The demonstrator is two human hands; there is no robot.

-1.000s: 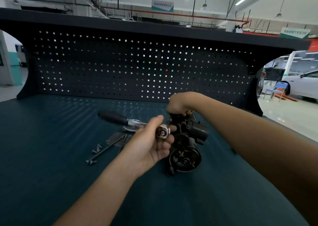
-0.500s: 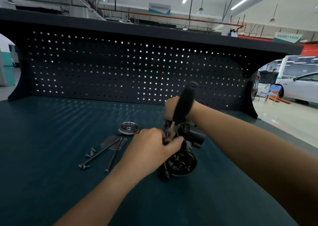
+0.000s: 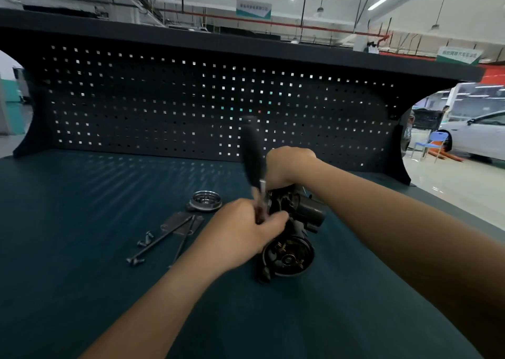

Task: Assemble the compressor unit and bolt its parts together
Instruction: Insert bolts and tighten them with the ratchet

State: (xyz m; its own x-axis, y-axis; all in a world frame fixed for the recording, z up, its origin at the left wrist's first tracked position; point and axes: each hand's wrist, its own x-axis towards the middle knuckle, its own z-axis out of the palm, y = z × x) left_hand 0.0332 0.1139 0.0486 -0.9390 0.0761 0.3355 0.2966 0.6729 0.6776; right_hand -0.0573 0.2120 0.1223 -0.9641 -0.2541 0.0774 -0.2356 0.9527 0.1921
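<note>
Two hands working | left hand (image 3: 244, 228) grips ratchet wrench (image 3: 252, 153), handle upright | right hand (image 3: 287, 167) clasps compressor unit (image 3: 289, 252) lying mid-bench (image 3: 82, 276) | long bolts (image 3: 164, 239) just left.

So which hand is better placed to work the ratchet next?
Left. The left hand grips the ratchet low down, near its head, right at the compressor unit. The right hand grips the unit's far end and looks better left there to steady it.

An automotive workshop is shown: a workbench (image 3: 82, 276) backed by a perforated tool panel (image 3: 164, 107), strip-lit industrial ceiling above, a white car (image 3: 481, 134) parked at right.
</note>
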